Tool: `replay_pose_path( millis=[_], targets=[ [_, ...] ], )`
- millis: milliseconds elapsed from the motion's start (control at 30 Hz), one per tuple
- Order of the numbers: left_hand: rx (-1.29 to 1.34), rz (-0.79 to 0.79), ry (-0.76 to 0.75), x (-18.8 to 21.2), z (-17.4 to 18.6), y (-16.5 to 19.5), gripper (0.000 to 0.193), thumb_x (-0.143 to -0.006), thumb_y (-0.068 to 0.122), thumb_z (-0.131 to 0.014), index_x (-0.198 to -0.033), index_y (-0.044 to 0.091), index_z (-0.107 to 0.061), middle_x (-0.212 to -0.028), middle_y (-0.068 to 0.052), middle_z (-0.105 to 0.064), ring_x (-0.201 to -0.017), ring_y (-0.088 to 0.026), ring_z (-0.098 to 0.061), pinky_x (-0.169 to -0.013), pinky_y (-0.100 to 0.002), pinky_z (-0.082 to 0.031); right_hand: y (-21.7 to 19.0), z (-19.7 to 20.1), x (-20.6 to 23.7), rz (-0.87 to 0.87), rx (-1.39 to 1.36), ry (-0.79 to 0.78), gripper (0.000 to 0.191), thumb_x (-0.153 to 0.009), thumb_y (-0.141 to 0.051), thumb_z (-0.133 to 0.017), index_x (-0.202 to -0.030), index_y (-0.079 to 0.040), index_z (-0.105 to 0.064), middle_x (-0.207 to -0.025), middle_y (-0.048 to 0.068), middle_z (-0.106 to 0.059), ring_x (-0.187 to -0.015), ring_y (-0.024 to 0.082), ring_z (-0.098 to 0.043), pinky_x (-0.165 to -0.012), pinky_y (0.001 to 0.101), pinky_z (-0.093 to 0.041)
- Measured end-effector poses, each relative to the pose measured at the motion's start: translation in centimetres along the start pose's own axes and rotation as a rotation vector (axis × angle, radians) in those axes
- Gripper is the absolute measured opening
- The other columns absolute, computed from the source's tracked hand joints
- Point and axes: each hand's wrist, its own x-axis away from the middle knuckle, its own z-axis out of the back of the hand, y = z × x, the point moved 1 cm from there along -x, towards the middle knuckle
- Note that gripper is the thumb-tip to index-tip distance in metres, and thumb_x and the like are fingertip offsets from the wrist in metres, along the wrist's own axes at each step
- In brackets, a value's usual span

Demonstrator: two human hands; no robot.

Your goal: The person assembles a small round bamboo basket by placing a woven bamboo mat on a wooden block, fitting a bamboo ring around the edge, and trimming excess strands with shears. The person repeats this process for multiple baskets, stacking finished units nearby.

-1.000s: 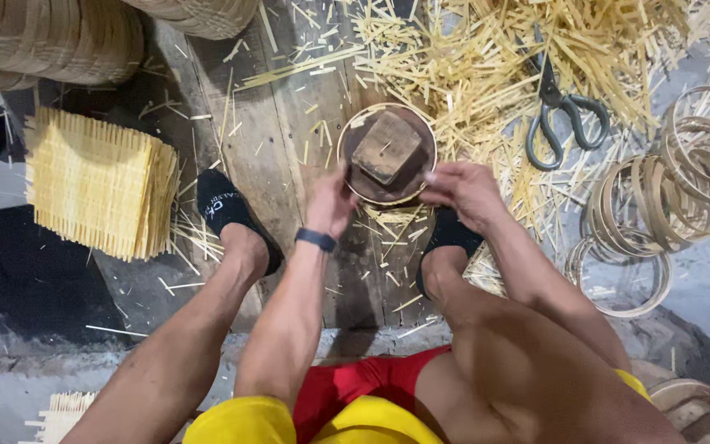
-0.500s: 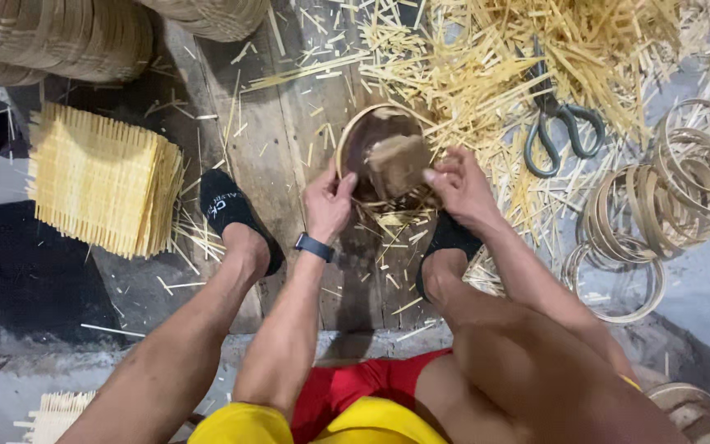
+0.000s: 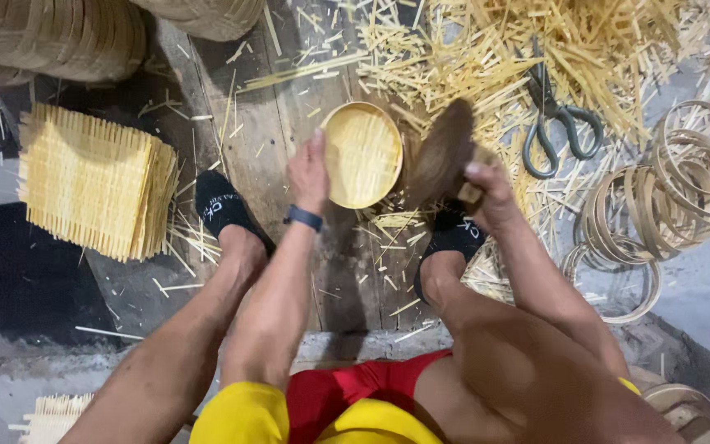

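Observation:
My left hand [image 3: 309,171] grips the left rim of a small round woven bamboo tray [image 3: 362,154], which stands tilted on the wooden plank floor [image 3: 266,131] with its pale woven face up. My right hand [image 3: 486,191] holds a dark round wooden mould [image 3: 441,154] just to the tray's right; the mould is blurred from motion. Both hands sit between my two feet in black socks [image 3: 222,210].
A stack of square woven bamboo mats [image 3: 92,181] lies at the left. Scissors [image 3: 554,123] rest on a heap of bamboo strips [image 3: 552,49] at top right. Several bamboo hoops [image 3: 667,197] pile at the right. Large baskets [image 3: 51,37] stand at top left.
The dark mould with its wooden block has come out of the round tray and moved right in my right hand. The tray's pale woven face now shows.

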Motion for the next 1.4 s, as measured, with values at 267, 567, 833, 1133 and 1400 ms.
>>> replay_pose_path(
  millis=[267, 567, 833, 1133, 1400],
  targets=[
    [-0.244, -0.461, 0.378, -0.3, 0.8, 0.2, 0.043, -0.099, 0.039, -0.066, -0.127, 0.007, -0.070, -0.135, -0.020, -0.063, -0.125, -0.040, -0.050, -0.104, -0.051, -0.042, -1.6, 1.9, 2.4, 0.082, 0.001, 0.155, 0.053, -0.087, -0.031, -0.071, -0.129, -0.001, -0.059, -0.106, 0.009, -0.070, -0.090, 0.019, -0.071, -0.072, 0.0358, -0.062],
    [-0.388, -0.978, 0.014, 5.3, -1.9, 0.5, 0.050, -0.090, 0.002, -0.064, -0.140, 0.011, -0.058, -0.152, -0.010, -0.056, -0.148, -0.031, -0.047, -0.125, -0.047, -0.039, -2.0, 0.6, 2.2, 0.133, 0.062, 0.091, 0.052, -0.088, -0.025, -0.069, -0.130, 0.003, -0.058, -0.107, 0.009, -0.069, -0.093, 0.019, -0.069, -0.080, 0.0335, -0.059],
    [-0.437, -0.788, 0.165, -9.3, 13.3, 8.5, 0.040, -0.097, 0.009, -0.065, -0.136, 0.015, -0.064, -0.135, -0.013, -0.065, -0.124, -0.036, -0.059, -0.095, -0.046, -0.054, -2.3, -0.5, 1.7, 0.130, 0.059, 0.041, 0.051, -0.089, -0.020, -0.067, -0.133, 0.004, -0.058, -0.110, 0.010, -0.069, -0.094, 0.020, -0.068, -0.084, 0.0328, -0.057],
    [-0.429, -1.007, 0.415, -18.1, 21.5, 12.4, 0.042, -0.077, -0.006, -0.071, -0.117, 0.007, -0.075, -0.131, -0.012, -0.071, -0.126, -0.035, -0.062, -0.110, -0.045, -0.045, -2.6, 0.0, 1.6, 0.098, 0.143, 0.129, 0.050, -0.086, -0.020, -0.067, -0.129, 0.001, -0.055, -0.106, 0.010, -0.067, -0.089, 0.021, -0.069, -0.076, 0.0363, -0.059],
    [-0.415, -0.924, 0.307, -17.3, 21.7, 12.3, 0.040, -0.073, 0.000, -0.076, -0.113, 0.004, -0.073, -0.128, -0.013, -0.069, -0.122, -0.037, -0.059, -0.102, -0.044, -0.047, -2.5, 0.0, 1.2, 0.114, 0.134, 0.051, 0.054, -0.089, -0.023, -0.069, -0.133, 0.004, -0.054, -0.110, 0.013, -0.067, -0.094, 0.023, -0.068, -0.085, 0.0371, -0.057]
  ],
)
